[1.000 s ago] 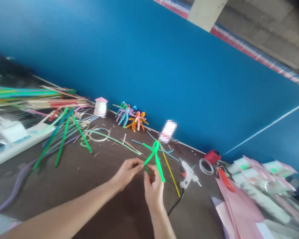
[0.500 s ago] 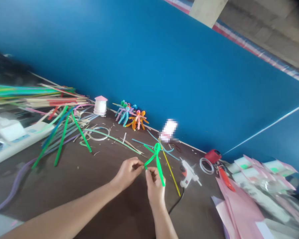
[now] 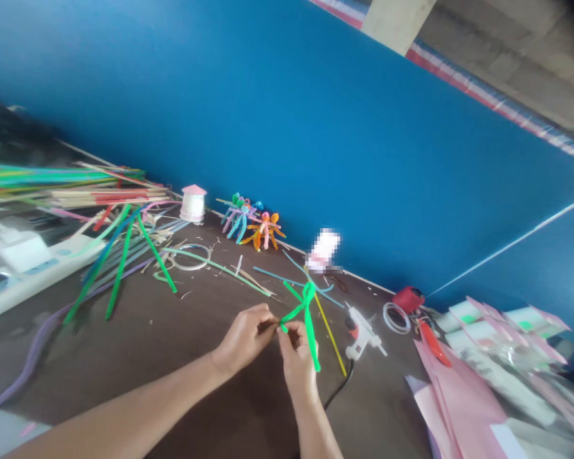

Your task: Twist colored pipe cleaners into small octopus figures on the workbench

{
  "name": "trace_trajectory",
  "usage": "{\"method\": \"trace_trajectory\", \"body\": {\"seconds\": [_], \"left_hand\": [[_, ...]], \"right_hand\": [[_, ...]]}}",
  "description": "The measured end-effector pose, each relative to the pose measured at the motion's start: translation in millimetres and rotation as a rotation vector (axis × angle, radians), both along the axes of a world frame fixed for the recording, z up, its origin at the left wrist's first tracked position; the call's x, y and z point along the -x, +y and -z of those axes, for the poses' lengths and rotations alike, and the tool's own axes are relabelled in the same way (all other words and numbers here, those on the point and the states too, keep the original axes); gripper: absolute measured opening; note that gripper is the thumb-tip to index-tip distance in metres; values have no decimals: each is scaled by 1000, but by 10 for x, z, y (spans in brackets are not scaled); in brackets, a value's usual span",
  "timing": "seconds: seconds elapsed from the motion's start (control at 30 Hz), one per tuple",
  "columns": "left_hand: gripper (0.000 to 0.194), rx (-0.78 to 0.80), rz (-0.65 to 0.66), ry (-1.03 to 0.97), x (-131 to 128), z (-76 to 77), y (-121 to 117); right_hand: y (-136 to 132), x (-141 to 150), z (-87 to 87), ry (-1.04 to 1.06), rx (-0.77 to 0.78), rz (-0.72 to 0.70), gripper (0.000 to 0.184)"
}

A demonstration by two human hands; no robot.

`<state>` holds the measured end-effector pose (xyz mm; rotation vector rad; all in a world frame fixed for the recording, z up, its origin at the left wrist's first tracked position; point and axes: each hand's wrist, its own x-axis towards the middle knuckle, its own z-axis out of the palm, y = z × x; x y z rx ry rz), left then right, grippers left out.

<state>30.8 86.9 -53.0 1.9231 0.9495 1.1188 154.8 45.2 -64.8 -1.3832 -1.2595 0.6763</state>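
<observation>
Between my hands is a bright green pipe cleaner figure (image 3: pixel 310 319), with a small loop at its top and limbs branching below. My left hand (image 3: pixel 249 331) pinches the tip of one limb between thumb and fingers. Right beside it, my right hand (image 3: pixel 296 357) grips the same limb, which bends over at its end. Another, thicker limb hangs down past the right hand's knuckles. Behind the figure a yellow pipe cleaner (image 3: pixel 331 335) lies on the dark table (image 3: pixel 196 357).
A white glue gun (image 3: pixel 363 333) lies to the right, its black cord running toward me. Small pipe cleaner figures (image 3: pixel 263 231) stand along the blue wall. Loose green stems (image 3: pixel 119 280) and a white power strip (image 3: pixel 43 274) are at left, pink sheets (image 3: pixel 459 401) at right.
The green figure has shifted slightly right and down and turned a little. The held limb's end, earlier straighter, now shows a bend at the fingertips. Both hands keep their pinch.
</observation>
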Motion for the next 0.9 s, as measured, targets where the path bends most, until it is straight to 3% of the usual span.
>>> {"method": "trace_trajectory", "body": {"seconds": [0.17, 0.27, 0.5, 0.9], "left_hand": [[20, 64, 22, -50, 11, -27, 20], [21, 187, 57, -127, 16, -44, 50], [30, 559, 277, -231, 20, -72, 77], [23, 499, 237, -81, 55, -49, 108]], "right_hand": [[19, -28, -5, 142, 73, -66, 15], [13, -43, -31, 189, 55, -114, 16], [16, -41, -116, 330, 52, -167, 18], [-5, -75, -144, 473, 189, -289, 23]]}}
